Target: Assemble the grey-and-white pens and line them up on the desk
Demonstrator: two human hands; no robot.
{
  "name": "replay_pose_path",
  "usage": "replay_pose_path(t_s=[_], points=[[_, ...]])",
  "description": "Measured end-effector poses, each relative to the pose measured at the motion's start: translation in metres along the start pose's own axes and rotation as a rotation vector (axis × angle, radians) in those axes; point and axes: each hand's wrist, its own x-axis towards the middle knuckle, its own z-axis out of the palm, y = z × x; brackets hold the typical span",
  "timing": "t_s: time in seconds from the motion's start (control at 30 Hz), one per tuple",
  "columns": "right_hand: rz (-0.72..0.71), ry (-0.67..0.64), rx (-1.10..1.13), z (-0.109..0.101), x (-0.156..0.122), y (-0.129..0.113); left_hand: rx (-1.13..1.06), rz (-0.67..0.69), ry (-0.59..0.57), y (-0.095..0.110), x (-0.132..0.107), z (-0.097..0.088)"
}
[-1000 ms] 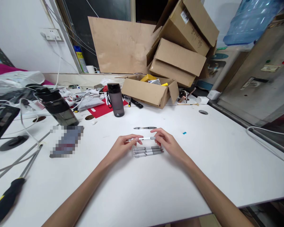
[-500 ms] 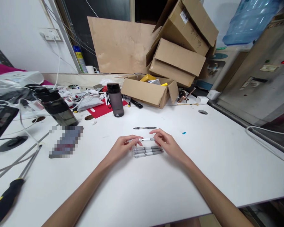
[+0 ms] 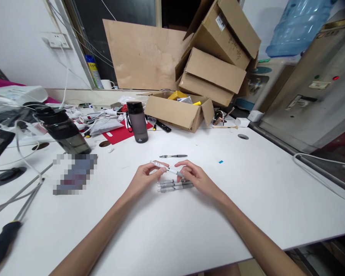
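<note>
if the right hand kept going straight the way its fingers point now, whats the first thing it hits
The right hand points left, so it would probably first meet the left hand, which shares the white pen.

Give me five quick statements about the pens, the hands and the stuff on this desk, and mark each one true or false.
1. Both hands, left hand and right hand, hold one white pen. True.
2. Under it, a row of pens lies on the white table. True.
3. The lone dark pen lies nearer the person than the hands. False: it lies beyond them.
4. The grey bottle lies on its side. False: it stands upright.
5. The open cardboard box sits at the table's far edge. True.
</note>
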Motion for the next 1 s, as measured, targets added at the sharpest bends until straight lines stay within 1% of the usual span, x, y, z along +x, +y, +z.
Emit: replay_pose_path(t_s=[0.03,0.1,0.23,0.33,0.47,0.57,0.67,0.77,0.87,1.0], points=[[-0.018,-0.014,-0.025,0.001,0.000,0.000,-0.020,0.008,0.002,0.002,0.000,0.000],[-0.056,-0.010,-0.055,0.003,0.001,-0.001,-0.060,0.009,-0.033,0.006,-0.002,0.001],[-0.078,0.078,-0.050,0.006,0.003,-0.001,-0.122,-0.021,-0.173,0.012,-0.005,0.004],[-0.097,0.124,-0.012,0.009,0.004,-0.001,-0.081,0.010,-0.262,0.014,-0.009,0.007],[-0.119,0.079,0.029,0.017,0.003,-0.001,-0.027,0.030,-0.351,0.014,-0.012,0.013],[-0.133,0.083,0.030,0.020,0.003,-0.002,-0.004,0.037,-0.362,0.015,-0.014,0.015],[-0.148,0.120,0.082,0.018,0.004,-0.003,-0.046,0.043,-0.399,0.015,-0.013,0.015],[-0.140,0.231,0.166,0.013,0.006,-0.005,-0.086,0.030,-0.415,0.014,-0.011,0.013],[-0.151,0.366,0.308,0.006,0.008,-0.009,-0.095,0.010,-0.390,0.011,-0.008,0.009],[-0.128,0.438,0.554,-0.003,0.009,-0.016,-0.124,0.012,-0.340,0.009,-0.005,0.005]])
